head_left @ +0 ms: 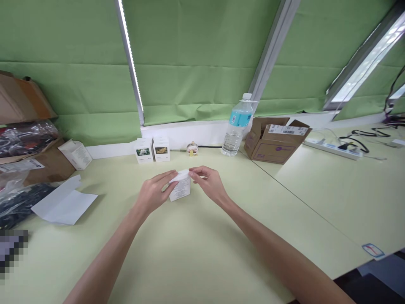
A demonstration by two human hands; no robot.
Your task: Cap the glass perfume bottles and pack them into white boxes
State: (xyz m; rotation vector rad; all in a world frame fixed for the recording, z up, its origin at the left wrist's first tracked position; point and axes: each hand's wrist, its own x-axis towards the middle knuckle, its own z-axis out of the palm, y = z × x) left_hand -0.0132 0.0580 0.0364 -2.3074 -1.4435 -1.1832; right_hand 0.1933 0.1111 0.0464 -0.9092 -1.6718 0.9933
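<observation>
A small white carton [180, 188] with printed text on its side stands on the pale green table [202, 249], held between both hands. My left hand [155, 191] wraps its left side with fingers curled along the top edge. My right hand [207, 182] pinches the carton's top flap at the right corner. Two similar white boxes [152, 149] with pictures on their fronts stand upright farther back by the wall, and a small round pink ornament [192, 148] sits to their right.
A water bottle [238, 125] and an open cardboard box [274, 139] stand at the back right, with a power strip [333, 148] and cables beyond. At left lie flat white sheets [63, 202], a white box [76, 153], cardboard and plastic bags.
</observation>
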